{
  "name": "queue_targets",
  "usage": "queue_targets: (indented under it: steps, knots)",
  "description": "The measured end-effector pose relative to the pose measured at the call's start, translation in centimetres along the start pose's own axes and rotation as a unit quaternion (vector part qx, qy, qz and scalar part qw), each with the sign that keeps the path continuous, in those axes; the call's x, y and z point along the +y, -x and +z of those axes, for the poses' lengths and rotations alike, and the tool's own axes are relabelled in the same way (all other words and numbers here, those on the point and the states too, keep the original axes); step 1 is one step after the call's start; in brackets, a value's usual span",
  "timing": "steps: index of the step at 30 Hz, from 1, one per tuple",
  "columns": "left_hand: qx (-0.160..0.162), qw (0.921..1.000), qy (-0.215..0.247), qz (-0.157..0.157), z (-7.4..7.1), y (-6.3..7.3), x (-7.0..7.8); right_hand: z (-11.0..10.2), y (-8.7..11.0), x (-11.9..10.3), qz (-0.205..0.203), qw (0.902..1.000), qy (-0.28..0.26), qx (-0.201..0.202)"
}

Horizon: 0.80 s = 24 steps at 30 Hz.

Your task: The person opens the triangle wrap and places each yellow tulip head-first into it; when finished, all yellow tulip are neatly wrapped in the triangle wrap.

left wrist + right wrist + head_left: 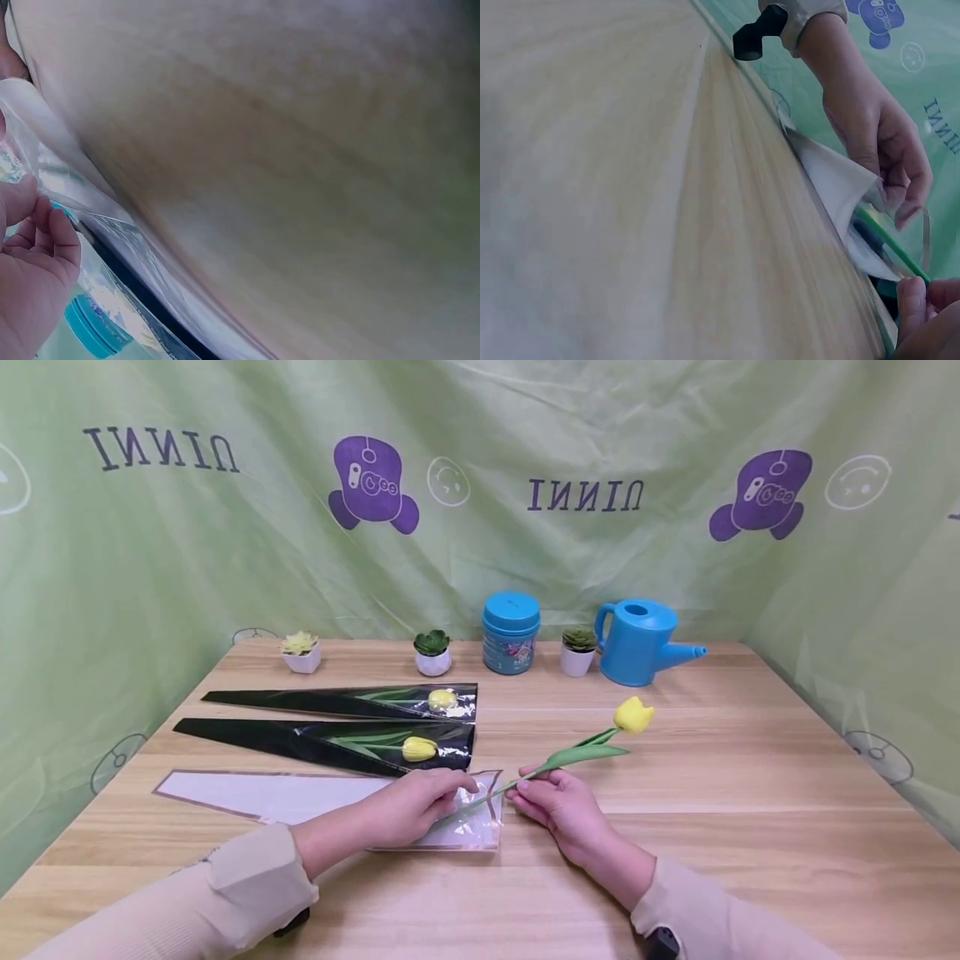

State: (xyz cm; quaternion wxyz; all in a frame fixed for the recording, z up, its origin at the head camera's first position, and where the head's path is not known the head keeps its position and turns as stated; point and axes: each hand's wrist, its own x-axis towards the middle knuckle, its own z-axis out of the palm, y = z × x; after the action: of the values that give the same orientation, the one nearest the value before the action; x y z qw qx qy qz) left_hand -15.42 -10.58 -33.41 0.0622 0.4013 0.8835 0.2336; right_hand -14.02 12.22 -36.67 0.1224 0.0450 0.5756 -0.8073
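A yellow artificial tulip with green leaves slants over the table, its stem running into the open end of a white, clear-fronted flower sleeve. My right hand pinches the stem just outside the sleeve's mouth, between thumb and fingers. From above, my left hand pinches the clear film near that mouth. In the left wrist view, the thumb and fingertips of the left hand meet on the film. The right wrist view shows the sleeve's mouth lifted apart, with the green stem inside.
Two black sleeves, each holding a yellow tulip, lie behind the white one. Along the back stand small potted succulents, a blue-lidded jar and a blue watering can. A green printed curtain surrounds the wooden table.
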Motion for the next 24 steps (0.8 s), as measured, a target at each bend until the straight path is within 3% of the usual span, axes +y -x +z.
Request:
queue_targets:
  steps: [11, 17, 24]
  knots:
    - [0.003, 0.9999, -0.012, -0.010, -0.13, -0.23, -0.18, 0.65, 0.36, 0.37, 0.015, 0.9953, 0.058, -0.077]
    - [-0.013, 0.9997, -0.005, -0.018, -0.04, -0.24, -0.10, 0.63, 0.65, 0.41, 0.029, 0.9914, 0.088, -0.092]
    - [-0.003, 0.9999, -0.012, -0.012, -0.01, 0.07, -0.13, 0.30, 0.78, 0.07, 0.026, 0.9901, 0.082, -0.111]
